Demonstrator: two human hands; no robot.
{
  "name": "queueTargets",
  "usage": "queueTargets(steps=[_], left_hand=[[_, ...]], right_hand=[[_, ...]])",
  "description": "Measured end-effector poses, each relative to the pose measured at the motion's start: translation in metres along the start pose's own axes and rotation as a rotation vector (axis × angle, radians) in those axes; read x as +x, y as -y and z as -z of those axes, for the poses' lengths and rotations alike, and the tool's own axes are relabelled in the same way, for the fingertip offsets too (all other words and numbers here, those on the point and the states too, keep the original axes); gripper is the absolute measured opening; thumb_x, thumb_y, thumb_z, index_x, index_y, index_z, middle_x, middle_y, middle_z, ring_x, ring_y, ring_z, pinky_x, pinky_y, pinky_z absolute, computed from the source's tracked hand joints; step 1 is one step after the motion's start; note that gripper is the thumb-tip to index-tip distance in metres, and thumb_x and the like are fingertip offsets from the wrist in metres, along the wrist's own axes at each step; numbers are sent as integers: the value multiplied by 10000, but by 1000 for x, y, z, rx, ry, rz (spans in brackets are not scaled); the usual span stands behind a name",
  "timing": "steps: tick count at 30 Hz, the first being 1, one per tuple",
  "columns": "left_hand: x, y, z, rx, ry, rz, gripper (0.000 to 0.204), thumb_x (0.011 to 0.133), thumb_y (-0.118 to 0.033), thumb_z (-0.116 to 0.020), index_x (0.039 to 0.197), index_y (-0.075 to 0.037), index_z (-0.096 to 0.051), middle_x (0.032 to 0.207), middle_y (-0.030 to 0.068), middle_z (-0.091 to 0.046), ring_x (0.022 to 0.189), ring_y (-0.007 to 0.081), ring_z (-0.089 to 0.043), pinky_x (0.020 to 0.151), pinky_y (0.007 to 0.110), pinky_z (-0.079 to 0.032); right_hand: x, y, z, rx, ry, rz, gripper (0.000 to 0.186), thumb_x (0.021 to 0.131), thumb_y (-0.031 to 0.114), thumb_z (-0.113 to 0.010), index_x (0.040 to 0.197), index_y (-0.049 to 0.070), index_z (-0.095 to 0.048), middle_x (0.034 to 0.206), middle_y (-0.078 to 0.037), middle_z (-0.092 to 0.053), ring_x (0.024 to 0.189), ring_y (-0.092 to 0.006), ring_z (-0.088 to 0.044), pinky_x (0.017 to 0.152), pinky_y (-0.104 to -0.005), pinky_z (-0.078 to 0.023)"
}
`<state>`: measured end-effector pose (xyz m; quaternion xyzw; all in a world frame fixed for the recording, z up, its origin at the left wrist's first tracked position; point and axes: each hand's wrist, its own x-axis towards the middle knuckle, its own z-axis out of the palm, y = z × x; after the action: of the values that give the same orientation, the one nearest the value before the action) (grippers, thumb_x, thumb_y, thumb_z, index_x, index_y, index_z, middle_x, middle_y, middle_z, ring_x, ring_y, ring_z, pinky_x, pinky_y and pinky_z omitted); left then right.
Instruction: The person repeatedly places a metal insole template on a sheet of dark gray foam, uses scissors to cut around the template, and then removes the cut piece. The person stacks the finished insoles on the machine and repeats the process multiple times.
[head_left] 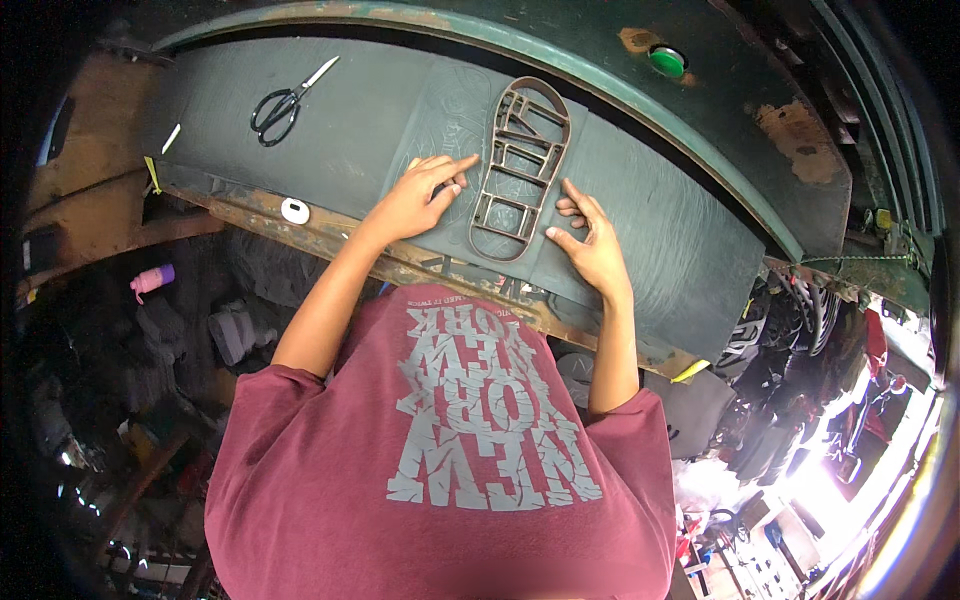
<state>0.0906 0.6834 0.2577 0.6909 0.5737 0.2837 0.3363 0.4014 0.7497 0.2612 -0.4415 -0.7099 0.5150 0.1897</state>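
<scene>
left hand (pixel 418 195) flat beside shoe-shaped metal frame (pixel 522 168), grip loose, finger touching its edge | right hand (pixel 592 245) open, fingertips at frame's other side | frame lies on dark sheet (pixel 660 230) on bench (pixel 330 232) | scissors (pixel 285 103) far left | green cap (pixel 667 61) behind

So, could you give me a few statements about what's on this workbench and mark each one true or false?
1. Both hands rest beside a sole-shaped metal frame. True: the left hand is at its left edge, the right hand at its right.
2. The frame lies on a dark sheet. True.
3. The right hand holds the scissors. False: they lie untouched at the sheet's far left.
4. The green button sits next to the scissors. False: it is far to the right, on the machine's rim.
</scene>
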Motion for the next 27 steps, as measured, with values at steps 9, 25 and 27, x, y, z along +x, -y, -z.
queueTargets(steps=[9, 25, 27], left_hand=[[23, -9, 8, 305, 255, -12, 823, 799, -244, -838, 1516, -55, -481, 1129, 96, -619, 1136, 264, -580, 960, 416, -402], [26, -5, 12, 282, 292, -18, 823, 805, -271, -832, 1517, -58, -479, 1124, 121, -604, 1123, 293, -575, 959, 434, -396], [26, -8, 13, 276, 292, -12, 826, 805, -265, -831, 1522, -61, -474, 1124, 128, -610, 1127, 300, -575, 969, 434, -389]], right_hand=[[17, 15, -5, -344, 80, -46, 1084, 623, 205, -941, 1566, 82, -421, 1093, -165, -571, 1062, -331, -578, 983, -388, -472], [17, 15, -6, -375, 79, -50, 1069, 626, 205, -937, 1566, 125, -434, 1086, -166, -563, 1067, -347, -581, 985, -415, -481], [17, 16, -6, -386, 77, -59, 1066, 628, 201, -936, 1566, 126, -435, 1085, -164, -565, 1081, -351, -585, 987, -417, -482]])
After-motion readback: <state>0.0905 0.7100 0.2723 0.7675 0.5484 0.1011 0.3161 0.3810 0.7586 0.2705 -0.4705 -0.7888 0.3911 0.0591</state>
